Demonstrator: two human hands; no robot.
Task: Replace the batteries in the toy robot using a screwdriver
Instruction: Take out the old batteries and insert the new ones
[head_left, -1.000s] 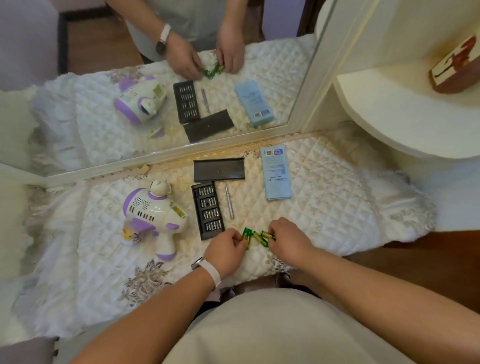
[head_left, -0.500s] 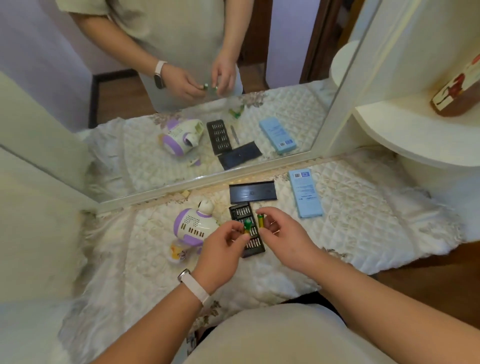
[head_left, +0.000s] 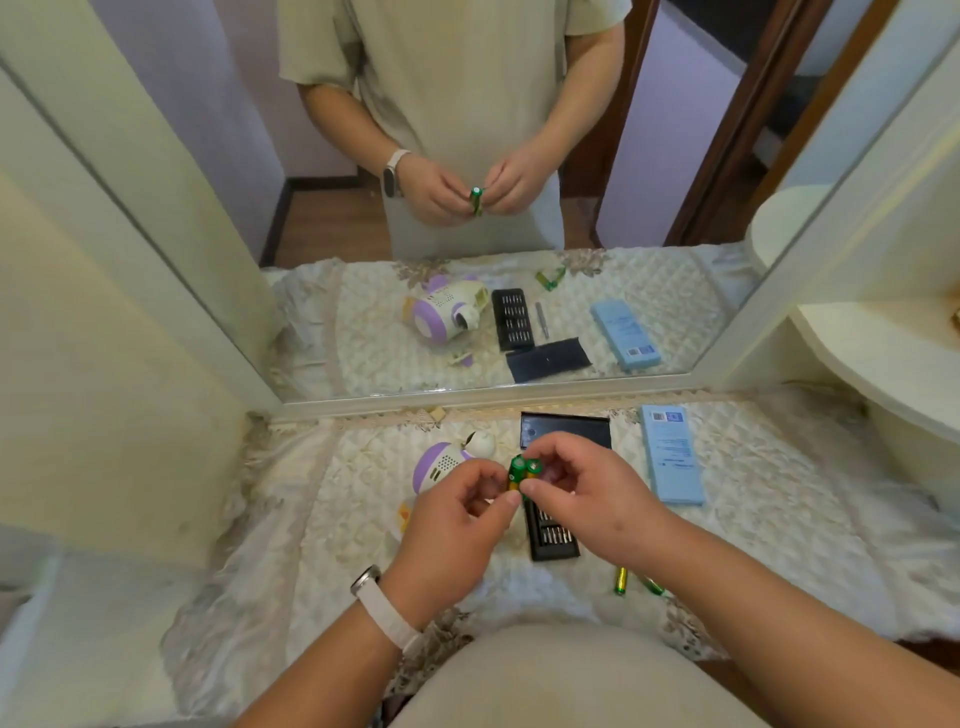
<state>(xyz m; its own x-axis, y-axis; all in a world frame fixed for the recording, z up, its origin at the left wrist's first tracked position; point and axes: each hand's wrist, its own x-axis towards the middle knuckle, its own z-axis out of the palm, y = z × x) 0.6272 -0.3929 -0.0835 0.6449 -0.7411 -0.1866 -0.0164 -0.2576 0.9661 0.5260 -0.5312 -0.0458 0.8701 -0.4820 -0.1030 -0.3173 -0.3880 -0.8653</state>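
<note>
At centre frame the left hand (head_left: 452, 535) covers much of the toy robot (head_left: 441, 462). The right hand (head_left: 587, 493) hides the top of the bit tray (head_left: 553, 535) and the near edge of the black lid (head_left: 566, 426). Fingers hide the lower ends of the batteries (head_left: 522, 467). The print on the blue box (head_left: 672, 457) is too small to read.

Left hand (head_left: 452, 525) and right hand (head_left: 587, 493) pinch two green batteries (head_left: 522, 470) together, raised above the bench (head_left: 779, 519). Toy robot (head_left: 441, 465) lies beyond the left hand. Two loose batteries (head_left: 621, 581) lie near the open bit case (head_left: 553, 535), toward the near edge.

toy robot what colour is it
The toy robot is purple and white, seen best in the head view.
</note>
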